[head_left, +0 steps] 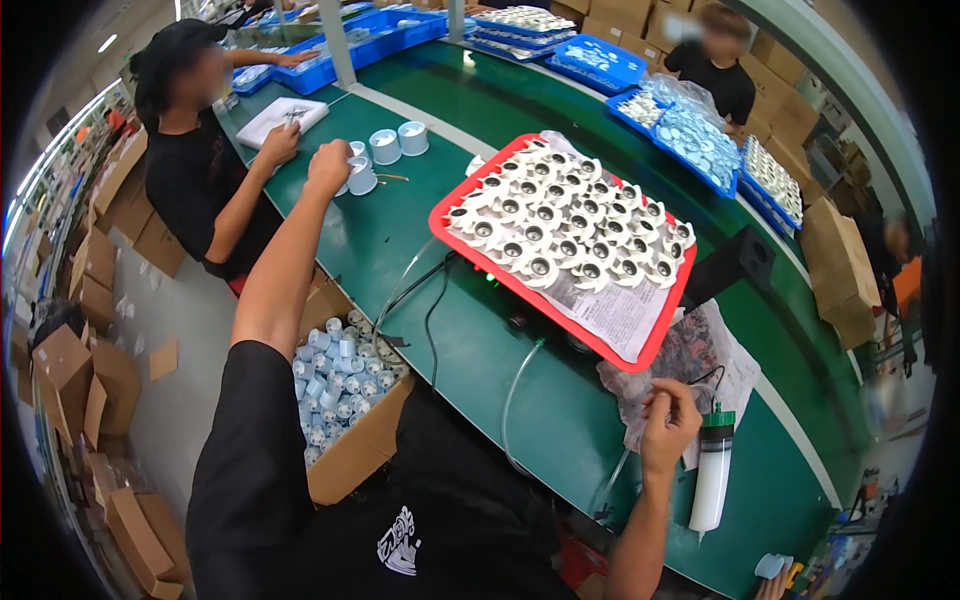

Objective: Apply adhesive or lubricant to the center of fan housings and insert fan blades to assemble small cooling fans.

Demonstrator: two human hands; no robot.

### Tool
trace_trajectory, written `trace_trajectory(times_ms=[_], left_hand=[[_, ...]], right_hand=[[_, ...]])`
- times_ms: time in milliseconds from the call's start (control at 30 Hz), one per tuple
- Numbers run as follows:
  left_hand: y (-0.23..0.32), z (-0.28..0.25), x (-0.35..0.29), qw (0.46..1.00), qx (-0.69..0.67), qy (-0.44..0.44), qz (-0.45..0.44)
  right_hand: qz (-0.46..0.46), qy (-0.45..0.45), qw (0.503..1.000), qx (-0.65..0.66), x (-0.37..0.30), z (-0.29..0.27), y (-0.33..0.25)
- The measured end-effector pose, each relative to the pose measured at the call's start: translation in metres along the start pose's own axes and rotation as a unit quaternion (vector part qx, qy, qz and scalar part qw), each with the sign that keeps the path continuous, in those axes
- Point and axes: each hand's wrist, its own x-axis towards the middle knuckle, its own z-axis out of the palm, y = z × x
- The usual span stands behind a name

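Note:
My left hand (330, 168) stretches across to the far left of the bench. Its fingers are curled closed at a small light blue cup (361, 178) with a white inside; the fingertips are partly hidden. Two similar cups, one a light blue cup (384, 147), stand just right of it. Near the front edge, my right hand (670, 425) is raised with thumb and fingers pinched together; what they hold, if anything, I cannot make out. Beside it lies a large syringe barrel (711, 475) with white contents and a green cap. A red tray (640, 352) bears rows of white finned parts (545, 213) on paper.
A cardboard box (350, 465) of light blue cups stands below the bench edge. Clear tubing (515, 395) and black cable (430, 320) cross the green bench (470, 370). Blue trays (700, 150) line the far side. A co-worker (190, 130) works at left.

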Motion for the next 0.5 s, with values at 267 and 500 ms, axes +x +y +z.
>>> trace_trajectory(times_ms=[267,500], left_hand=[[-0.007,-0.014,0.005,0.999,0.016,0.006,0.036],[0.108,-0.065,-0.089,0.949,-0.202,0.121,0.209]], right_hand=[[-0.052,-0.009,0.996,-0.069,0.002,0.006,-0.013],[-0.104,-0.014,0.989,-0.104,0.002,-0.001,-0.016]])
